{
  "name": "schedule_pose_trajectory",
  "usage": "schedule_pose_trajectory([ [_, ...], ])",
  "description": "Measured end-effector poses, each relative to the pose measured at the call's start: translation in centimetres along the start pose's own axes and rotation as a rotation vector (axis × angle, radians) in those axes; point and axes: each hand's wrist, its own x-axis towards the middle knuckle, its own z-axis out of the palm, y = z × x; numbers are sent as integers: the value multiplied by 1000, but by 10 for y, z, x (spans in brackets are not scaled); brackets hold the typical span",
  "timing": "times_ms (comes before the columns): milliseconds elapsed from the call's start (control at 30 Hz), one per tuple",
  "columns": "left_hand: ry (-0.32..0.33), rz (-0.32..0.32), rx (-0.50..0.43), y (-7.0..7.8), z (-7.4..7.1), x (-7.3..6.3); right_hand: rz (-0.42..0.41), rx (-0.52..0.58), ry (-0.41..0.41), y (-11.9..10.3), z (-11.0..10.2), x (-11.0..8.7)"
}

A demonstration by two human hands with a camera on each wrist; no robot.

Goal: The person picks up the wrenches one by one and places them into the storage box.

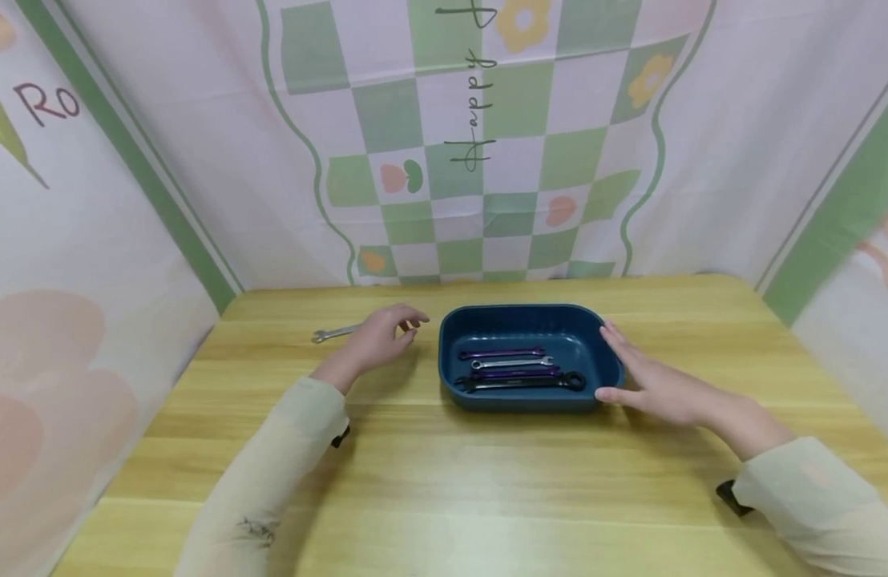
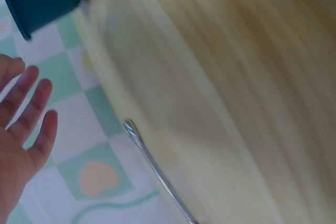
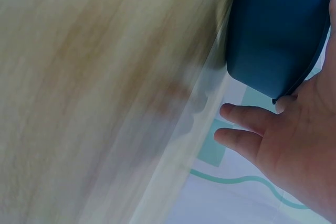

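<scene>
A dark blue rectangular bin [image 1: 519,403] stands on the table with several wrenches lying side by side in it. They are a purple wrench [image 1: 502,353], a silver wrench [image 1: 512,364], another purple one, and a larger black wrench [image 1: 523,383] nearest the front wall. My right hand [image 1: 656,389] is at the bin's right end, thumb and fingers spread along the rim. In the right wrist view, two of its fingers [image 3: 244,119] extend free below the bin. My left hand [image 1: 379,340], loosely bent and holding nothing, is left of the bin. Behind it lies a silver open-end wrench [image 1: 334,333], partly hidden.
The wood-grain table [image 1: 444,497] runs back to a hanging printed cloth [image 1: 444,104] with green and white checks. More cloth hangs at the left and right sides.
</scene>
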Motion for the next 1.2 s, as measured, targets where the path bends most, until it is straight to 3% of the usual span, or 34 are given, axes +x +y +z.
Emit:
schedule_pose_trajectory([
  [167,-17,-14,-5,-14,-3,-4,10,-5,0,1,0,-1],
  [633,-22,-139,-27,-46,-14,-16,-1,0,6,0,-1,-2],
  [1067,-33,-287,-3,-67,-21,-25,0,-1,5,-1,-1,-1],
  [1200,-41,-299,-13,-72,-19,-26,2,-5,3,-1,-1,-1],
])
